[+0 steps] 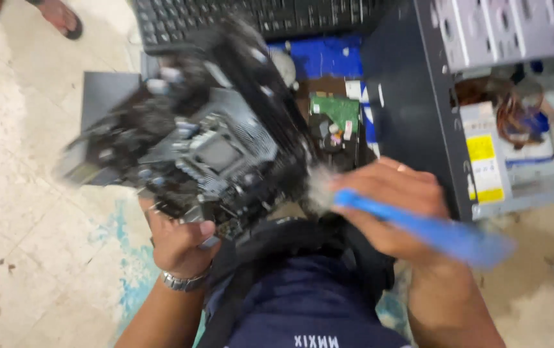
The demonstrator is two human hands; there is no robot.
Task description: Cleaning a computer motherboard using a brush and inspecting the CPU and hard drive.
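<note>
Motion blur smears most of what I see here, so I keep to the larger shapes. My left hand [177, 241] has its grip pinching the lower edge of a dark, rectangular computer circuit board [206, 148] with a square grey socket near its middle; the thumb lies over the edge and a metal-link wristwatch [183, 281] sits on that wrist. The board is tilted up, lifted off the pale tiled floor [26, 212], above and beyond the left grip. My right hand [393, 206] has its grip pressed together around the blue plastic handle of a brush [419, 225]; the pale bristles point toward the left grip and meet the board's near right edge, though the blur hides whether they truly touch. Past the right grip, further from me, stands an open dark metal computer case [419, 96] with grey drive bays and bundled cables inside. Beyond the board lies a black keyboard [257, 19]. Between both grips, closest to me, is a dark blue garment [303, 303]. Far off beyond the left grip, someone's sandalled foot [61, 18] rests on the floor.
</note>
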